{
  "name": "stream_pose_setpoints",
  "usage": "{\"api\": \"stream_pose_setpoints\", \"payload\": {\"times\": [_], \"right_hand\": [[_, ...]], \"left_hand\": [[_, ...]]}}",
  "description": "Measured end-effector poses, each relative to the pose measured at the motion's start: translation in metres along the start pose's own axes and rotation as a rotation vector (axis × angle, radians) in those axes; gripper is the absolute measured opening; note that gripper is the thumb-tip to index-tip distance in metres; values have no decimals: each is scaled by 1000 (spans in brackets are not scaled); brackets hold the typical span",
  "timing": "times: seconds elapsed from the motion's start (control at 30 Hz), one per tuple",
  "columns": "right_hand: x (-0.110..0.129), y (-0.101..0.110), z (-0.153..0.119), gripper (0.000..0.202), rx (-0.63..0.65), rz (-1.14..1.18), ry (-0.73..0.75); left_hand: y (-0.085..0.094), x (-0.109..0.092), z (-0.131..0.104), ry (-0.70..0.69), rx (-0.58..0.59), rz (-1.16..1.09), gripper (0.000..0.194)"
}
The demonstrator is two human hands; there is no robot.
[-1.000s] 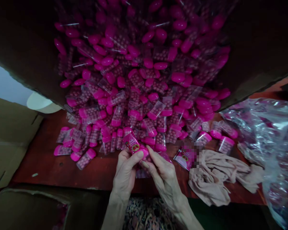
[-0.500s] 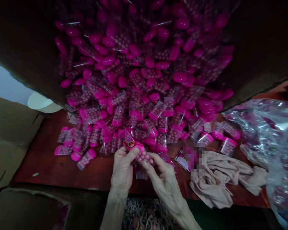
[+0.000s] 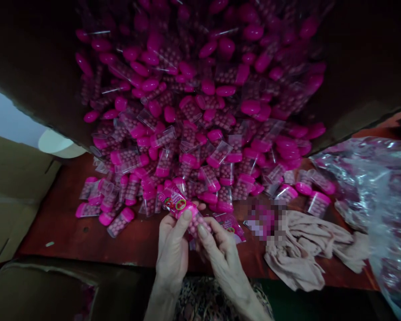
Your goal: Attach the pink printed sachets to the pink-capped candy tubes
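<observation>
In front of me, both hands hold a small clear candy container (image 3: 195, 221) full of pink balls. A printed pink wrapper (image 3: 172, 199) covers its upper left end. My left hand (image 3: 172, 249) is closed round the middle, thumb pressed on top near the wrapper's edge. The lower right end is pinched between the thumb and fingers of my right hand (image 3: 223, 249). Just beyond my right fingers, flat printed wrappers (image 3: 232, 225) lie on the red-brown table (image 3: 137, 238). A large heap of similar pink-capped containers (image 3: 187, 133) rises behind my hands.
A crumpled beige cloth (image 3: 304, 249) lies at the right, next to a pixelated pink item (image 3: 262, 220). Clear plastic film (image 3: 381, 187) hangs over the right edge. Cardboard boxes (image 3: 16, 191) stand at the left, near a pale round object (image 3: 60, 143). Dark walls flank the heap.
The container and wrapper have shifted slightly left and down in my hands, showing more of the wrapper's print. More of the flat wrappers on the table is now visible.
</observation>
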State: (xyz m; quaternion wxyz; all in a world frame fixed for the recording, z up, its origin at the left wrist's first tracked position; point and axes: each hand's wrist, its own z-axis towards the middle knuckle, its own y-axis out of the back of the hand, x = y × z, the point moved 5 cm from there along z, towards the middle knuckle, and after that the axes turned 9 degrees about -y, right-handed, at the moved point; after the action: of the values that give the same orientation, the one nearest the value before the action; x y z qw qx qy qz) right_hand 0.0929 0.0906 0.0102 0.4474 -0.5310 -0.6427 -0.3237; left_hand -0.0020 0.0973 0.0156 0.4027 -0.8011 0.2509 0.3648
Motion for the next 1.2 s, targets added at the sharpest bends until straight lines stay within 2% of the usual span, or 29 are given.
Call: {"api": "stream_pose_setpoints", "payload": {"times": [0.17,0.3,0.4,0.5,0.57,0.73,0.87,1.0,1.1,1.2], "right_hand": [[-9,-2,-4,20,-113,-160,81],[-5,4,-5,20,-146,-156,102],[0,6,-1,19,-80,-11,75],[-4,-2,5,25,78,192,-63],[-7,-6,6,27,105,243,-96],[-5,-3,0,19,-113,14,55],[0,0,-6,19,-197,-36,86],[-4,-3,-5,21,-114,181,-18],[-13,-11,-2,25,36,409,-145],[-20,-23,-1,27,203,519,-264]], "left_hand": [[0,9,-3,18,-23,19,14],[-3,15,-4,41,48,11,14],[-4,12,-4,46,101,-28,18],[-5,6,-3,42,135,-49,26],[-4,4,-3,32,120,-23,28],[-5,10,-5,32,107,20,22],[-6,18,-10,70,95,-9,22],[-5,15,-16,64,109,-8,24],[-4,9,-13,65,136,-4,28],[0,2,-5,66,117,-8,38]]}}
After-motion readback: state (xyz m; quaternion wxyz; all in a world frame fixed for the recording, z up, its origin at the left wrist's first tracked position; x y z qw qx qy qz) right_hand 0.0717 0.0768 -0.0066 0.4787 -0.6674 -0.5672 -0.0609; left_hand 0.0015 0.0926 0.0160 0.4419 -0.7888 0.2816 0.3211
